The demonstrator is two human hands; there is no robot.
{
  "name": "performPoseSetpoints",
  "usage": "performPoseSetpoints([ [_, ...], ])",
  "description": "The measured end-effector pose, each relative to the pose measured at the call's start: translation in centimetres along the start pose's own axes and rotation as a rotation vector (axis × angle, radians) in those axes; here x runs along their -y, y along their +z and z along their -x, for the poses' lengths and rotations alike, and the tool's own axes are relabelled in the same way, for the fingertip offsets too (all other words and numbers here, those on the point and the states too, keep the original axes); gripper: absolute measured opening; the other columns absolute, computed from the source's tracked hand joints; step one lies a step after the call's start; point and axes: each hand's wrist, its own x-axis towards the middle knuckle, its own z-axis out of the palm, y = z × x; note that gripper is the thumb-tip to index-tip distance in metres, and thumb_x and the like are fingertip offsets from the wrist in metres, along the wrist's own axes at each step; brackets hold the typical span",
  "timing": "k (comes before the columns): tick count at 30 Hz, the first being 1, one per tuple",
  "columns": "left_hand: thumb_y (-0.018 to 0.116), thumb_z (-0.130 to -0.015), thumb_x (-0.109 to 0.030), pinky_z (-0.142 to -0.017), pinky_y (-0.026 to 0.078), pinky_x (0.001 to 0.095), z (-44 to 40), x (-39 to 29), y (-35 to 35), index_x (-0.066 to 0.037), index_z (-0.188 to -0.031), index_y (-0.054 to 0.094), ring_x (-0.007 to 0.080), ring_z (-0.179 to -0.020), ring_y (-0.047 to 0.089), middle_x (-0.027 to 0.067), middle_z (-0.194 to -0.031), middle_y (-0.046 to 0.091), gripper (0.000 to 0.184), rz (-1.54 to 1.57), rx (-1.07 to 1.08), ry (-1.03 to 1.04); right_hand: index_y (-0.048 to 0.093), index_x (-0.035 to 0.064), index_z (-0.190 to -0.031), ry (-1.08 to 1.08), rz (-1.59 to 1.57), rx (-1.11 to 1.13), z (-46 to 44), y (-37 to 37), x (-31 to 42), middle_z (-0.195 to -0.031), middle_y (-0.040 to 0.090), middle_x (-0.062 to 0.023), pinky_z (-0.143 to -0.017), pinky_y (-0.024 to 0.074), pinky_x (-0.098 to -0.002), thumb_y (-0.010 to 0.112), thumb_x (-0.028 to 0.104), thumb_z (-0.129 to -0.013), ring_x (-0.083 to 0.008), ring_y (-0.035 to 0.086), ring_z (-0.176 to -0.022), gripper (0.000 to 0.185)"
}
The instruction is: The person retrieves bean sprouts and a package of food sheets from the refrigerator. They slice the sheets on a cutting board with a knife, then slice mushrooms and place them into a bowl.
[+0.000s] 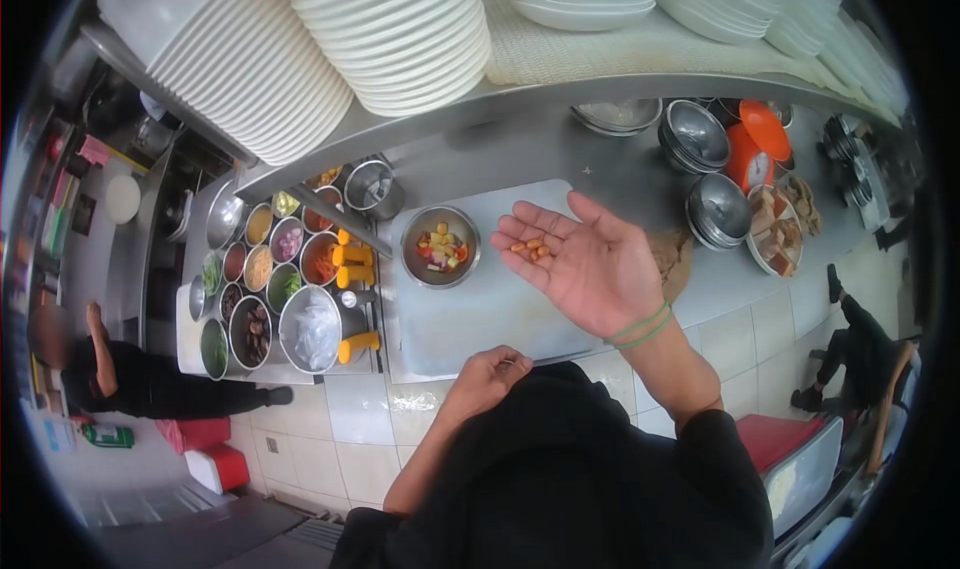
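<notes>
My right hand (pixel 595 269) is held palm up over the pale cutting board (pixel 470 334), fingers stretched out towards the left. Several orange-brown peanuts (pixel 532 249) lie on its fingers. Just left of the fingertips, a steel bowl (pixel 408 269) stands on the board with chopped mixed vegetables (pixel 441 249) inside, in red, yellow, purple and white pieces. My left hand (pixel 485 381) is lower, near the board's front edge, with its thumb and fingers curled together. Whether anything sits in that pinch cannot be made out.
Steel tubs of ingredients (pixel 258 269) and yellow-handled utensils (pixel 355 274) flank the board's left. Stacked bowls (pixel 720 209), an orange scale (pixel 750 159) and a bread bowl (pixel 775 259) stand right. A plate-laden shelf (pixel 540 84) overhangs the back. People are at left (pixel 130 369) and right (pixel 865 359).
</notes>
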Motion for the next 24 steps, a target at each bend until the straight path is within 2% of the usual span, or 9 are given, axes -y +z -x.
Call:
performPoseSetpoints([
  [9, 0.064, -0.094, -0.026, -0.076, 0.049, 0.0263, -0.9, 0.4, 0.6, 0.004, -0.106, 0.067, 0.0112, -0.082, 0.061, 0.0064, -0.087, 0.068, 0.032, -0.024, 0.040, 0.016, 0.034, -0.0158, -0.133, 0.023, -0.024, 0.002, 0.5, 0.3, 0.3, -0.133, 0.044, -0.0284, -0.114, 0.0318, -0.0443, 0.040, 0.034, -0.100, -0.0386, 0.041, -0.130, 0.060],
  [13, 0.064, -0.094, -0.026, -0.076, 0.048, 0.0259, -1.0, 0.5, 0.7, 0.004, -0.105, 0.066, 0.0110, -0.082, 0.060, 0.0062, -0.086, 0.068, 0.033, -0.007, 0.055, 0.013, 0.039, -0.0146, -0.130, 0.010, 0.025, 0.024, 0.8, 1.6, 1.2, -0.131, 0.048, -0.0276, -0.111, 0.0360, -0.0459, 0.042, 0.035, -0.100, -0.0399, 0.044, -0.129, 0.058],
  [15, 0.064, -0.095, -0.027, -0.076, 0.048, 0.0256, -1.0, 0.2, 0.6, 0.005, -0.106, 0.066, 0.0109, -0.082, 0.060, 0.0061, -0.087, 0.067, 0.034, -0.052, 0.045, 0.010, 0.042, -0.0146, -0.129, -0.007, 0.062, 0.000, 1.2, 2.4, 1.3, -0.126, 0.051, -0.0256, -0.108, 0.0388, -0.0445, 0.042, 0.035, -0.100, -0.0369, 0.049, -0.123, 0.057],
  [19, 0.064, -0.095, -0.029, -0.076, 0.048, 0.0255, -0.5, -0.3, 0.7, 0.005, -0.106, 0.065, 0.0110, -0.083, 0.060, 0.0064, -0.088, 0.067, 0.036, 0.024, 0.074, 0.002, 0.045, -0.0138, -0.126, 0.045, 0.030, 0.099, 1.4, 1.9, 1.1, -0.122, 0.050, -0.0238, -0.107, 0.0389, -0.0416, 0.043, 0.036, -0.099, -0.0328, 0.049, -0.118, 0.057],
  [22, 0.064, -0.095, -0.029, -0.076, 0.048, 0.0253, -0.4, -0.4, 0.5, 0.005, -0.106, 0.065, 0.0109, -0.082, 0.060, 0.0063, -0.089, 0.067, 0.035, 0.088, 0.104, -0.002, 0.052, -0.0111, -0.120, 0.085, 0.031, 0.077, 2.0, 2.6, 0.6, -0.107, 0.057, -0.0174, -0.096, 0.0464, -0.0367, 0.045, 0.033, -0.098, -0.0264, 0.056, -0.102, 0.050],
  [23, 0.063, -0.095, -0.029, -0.077, 0.048, 0.0253, -0.4, -0.1, 0.5, 0.004, -0.105, 0.065, 0.0108, -0.082, 0.060, 0.0062, -0.089, 0.067, 0.035, 0.107, 0.115, 0.001, 0.052, -0.0111, -0.120, 0.093, 0.041, 0.088, 1.9, 2.1, 0.3, -0.107, 0.057, -0.0174, -0.096, 0.0464, -0.0367, 0.045, 0.033, -0.098, -0.0264, 0.056, -0.102, 0.050],
  [24, 0.063, -0.095, -0.029, -0.077, 0.048, 0.0253, -0.5, 0.4, 0.4, 0.004, -0.105, 0.065, 0.0108, -0.082, 0.060, 0.0062, -0.089, 0.067, 0.035, 0.110, 0.098, 0.015, 0.052, -0.0106, -0.118, 0.056, -0.033, 0.004, 1.4, 0.8, 0.1, -0.104, 0.057, -0.0163, -0.094, 0.0475, -0.0361, 0.046, 0.030, -0.098, -0.0261, 0.056, -0.099, 0.046],
])
